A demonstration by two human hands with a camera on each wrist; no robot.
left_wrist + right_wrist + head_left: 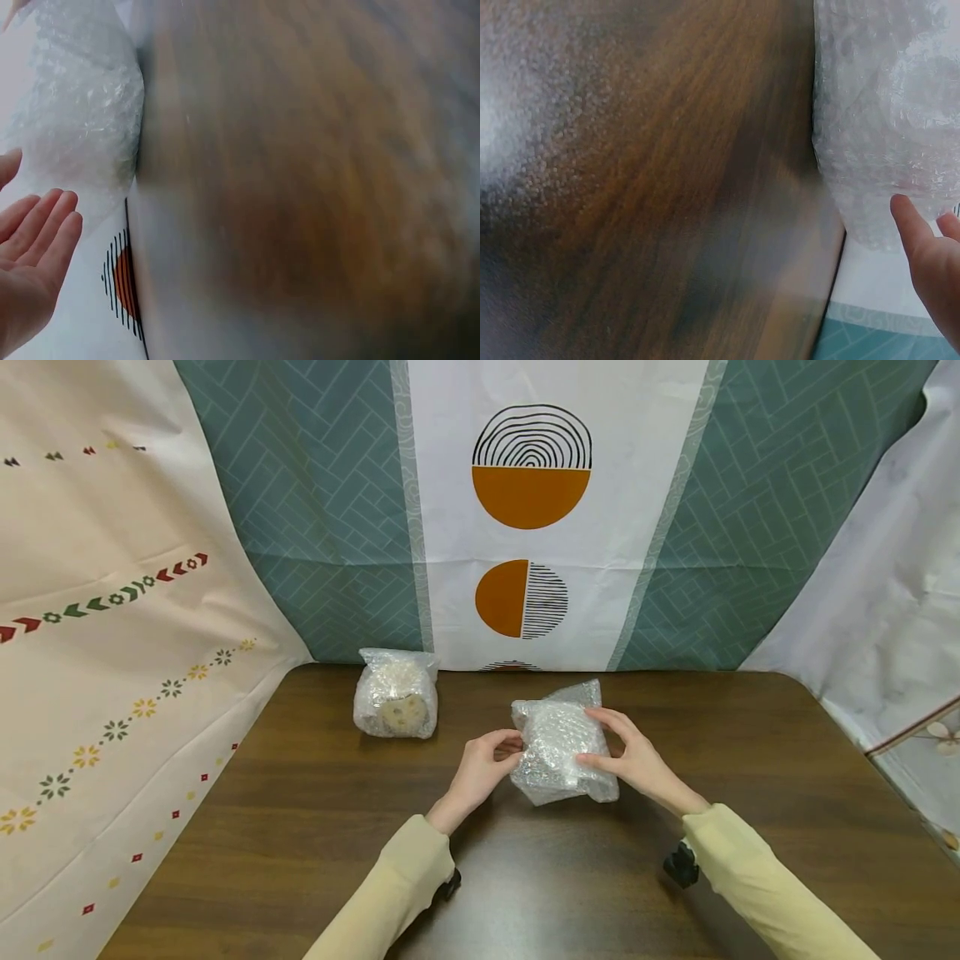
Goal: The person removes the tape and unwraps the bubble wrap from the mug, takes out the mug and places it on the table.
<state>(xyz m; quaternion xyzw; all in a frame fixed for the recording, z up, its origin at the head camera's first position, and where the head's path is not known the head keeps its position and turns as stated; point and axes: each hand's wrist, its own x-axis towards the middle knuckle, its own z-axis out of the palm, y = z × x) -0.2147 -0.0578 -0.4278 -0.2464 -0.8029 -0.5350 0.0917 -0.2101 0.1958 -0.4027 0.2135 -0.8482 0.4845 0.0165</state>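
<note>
A bubble-wrapped package (557, 745) is between the two hands over the middle of the table, with a loose flap of wrap at its top. My right hand (636, 760) grips its right side, thumb low on the front and fingers near the upper edge. On the other side my left hand (483, 767) is close to the package's left edge. The left wrist view shows that hand's fingers (54, 229) nearly straight beside the wrap (86, 112). In the right wrist view the right thumb (909, 221) meets the lower part of the wrap (877, 112). The wrapped contents are hidden.
A second bubble-wrapped package (382, 693), with a beige patch on its front, stands at the back left of the brown wooden table (300, 827). Patterned curtains (330, 527) hang behind the table and along both sides.
</note>
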